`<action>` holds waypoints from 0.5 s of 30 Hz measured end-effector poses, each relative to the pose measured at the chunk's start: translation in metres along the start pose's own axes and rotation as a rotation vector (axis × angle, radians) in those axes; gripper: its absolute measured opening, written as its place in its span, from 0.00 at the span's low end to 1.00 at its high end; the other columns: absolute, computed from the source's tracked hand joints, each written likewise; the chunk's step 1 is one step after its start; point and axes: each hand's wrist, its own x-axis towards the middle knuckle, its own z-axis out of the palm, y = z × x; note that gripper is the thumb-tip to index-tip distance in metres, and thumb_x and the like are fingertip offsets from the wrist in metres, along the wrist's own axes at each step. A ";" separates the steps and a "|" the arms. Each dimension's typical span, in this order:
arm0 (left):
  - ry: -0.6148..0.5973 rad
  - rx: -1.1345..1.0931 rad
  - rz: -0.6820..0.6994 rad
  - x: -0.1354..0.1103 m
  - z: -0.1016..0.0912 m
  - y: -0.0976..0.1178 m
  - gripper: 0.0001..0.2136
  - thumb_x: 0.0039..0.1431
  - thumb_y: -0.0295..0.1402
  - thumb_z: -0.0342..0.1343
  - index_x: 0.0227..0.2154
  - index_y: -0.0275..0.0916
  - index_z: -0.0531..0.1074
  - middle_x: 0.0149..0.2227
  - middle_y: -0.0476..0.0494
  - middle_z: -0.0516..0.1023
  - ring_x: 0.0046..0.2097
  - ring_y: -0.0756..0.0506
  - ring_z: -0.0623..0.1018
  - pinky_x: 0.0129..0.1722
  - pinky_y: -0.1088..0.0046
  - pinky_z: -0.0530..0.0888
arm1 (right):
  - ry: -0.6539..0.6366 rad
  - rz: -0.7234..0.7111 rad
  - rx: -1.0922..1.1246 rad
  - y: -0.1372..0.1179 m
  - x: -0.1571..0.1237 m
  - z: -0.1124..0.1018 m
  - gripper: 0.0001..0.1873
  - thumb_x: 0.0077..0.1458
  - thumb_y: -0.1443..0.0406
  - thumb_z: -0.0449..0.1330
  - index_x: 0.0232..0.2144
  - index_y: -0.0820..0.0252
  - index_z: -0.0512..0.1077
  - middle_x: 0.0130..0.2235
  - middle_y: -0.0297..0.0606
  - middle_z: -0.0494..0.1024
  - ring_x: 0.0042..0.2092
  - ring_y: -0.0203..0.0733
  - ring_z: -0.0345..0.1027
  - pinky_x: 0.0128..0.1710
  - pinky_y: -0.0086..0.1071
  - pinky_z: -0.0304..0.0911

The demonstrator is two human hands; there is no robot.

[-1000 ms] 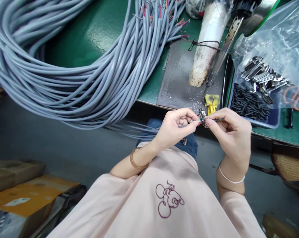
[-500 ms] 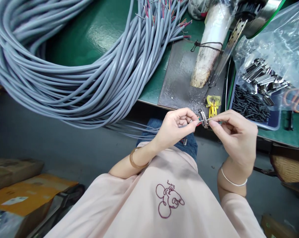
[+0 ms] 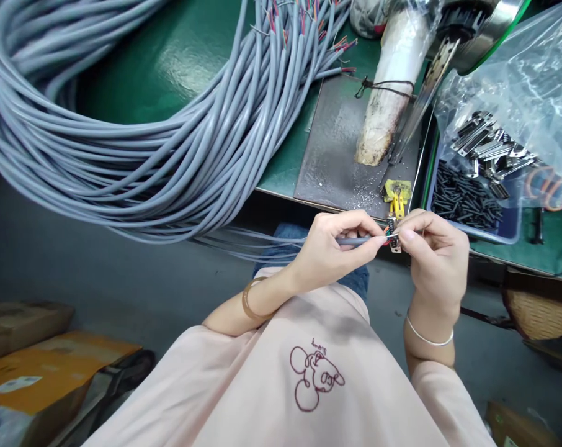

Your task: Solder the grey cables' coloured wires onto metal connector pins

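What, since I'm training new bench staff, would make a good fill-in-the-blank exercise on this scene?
1. The left hand holds a gray ____, with thin colored wires at its end.
2. The clip near the metal connector is colored ____.
3. A clear plastic ____ lies partly over the bin of small black pieces.
4. The thin pale bangle is on the person's ____ arm.

Missing words: cable; yellow; bag; right.

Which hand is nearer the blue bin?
Right. The right hand is just off the near left corner of the blue bin; the left hand is farther left, holding a grey cable.
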 end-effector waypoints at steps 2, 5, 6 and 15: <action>0.020 -0.001 -0.012 0.002 0.001 0.001 0.05 0.58 0.31 0.62 0.28 0.35 0.76 0.25 0.48 0.74 0.24 0.54 0.65 0.24 0.76 0.62 | 0.098 -0.006 0.027 0.000 0.001 0.000 0.08 0.58 0.62 0.65 0.28 0.56 0.74 0.28 0.32 0.71 0.28 0.33 0.62 0.24 0.29 0.56; 0.048 -0.014 -0.064 0.004 0.001 0.000 0.05 0.57 0.30 0.61 0.27 0.35 0.75 0.23 0.49 0.72 0.23 0.55 0.64 0.23 0.76 0.61 | 0.210 -0.010 -0.114 -0.003 0.001 -0.003 0.08 0.58 0.61 0.65 0.28 0.56 0.74 0.29 0.33 0.71 0.28 0.33 0.61 0.23 0.29 0.52; 0.056 -0.015 -0.076 0.004 0.001 -0.001 0.05 0.57 0.30 0.61 0.27 0.35 0.74 0.23 0.49 0.72 0.23 0.55 0.64 0.23 0.76 0.61 | 0.208 -0.012 -0.167 -0.004 0.001 -0.003 0.08 0.59 0.61 0.65 0.29 0.56 0.74 0.30 0.34 0.72 0.29 0.34 0.62 0.23 0.30 0.52; 0.030 -0.017 -0.064 0.002 0.000 -0.008 0.06 0.58 0.29 0.60 0.27 0.35 0.73 0.23 0.51 0.70 0.23 0.56 0.61 0.23 0.77 0.58 | 0.065 -0.031 -0.281 -0.006 -0.002 -0.002 0.09 0.61 0.61 0.64 0.29 0.56 0.74 0.30 0.33 0.72 0.27 0.33 0.61 0.23 0.32 0.51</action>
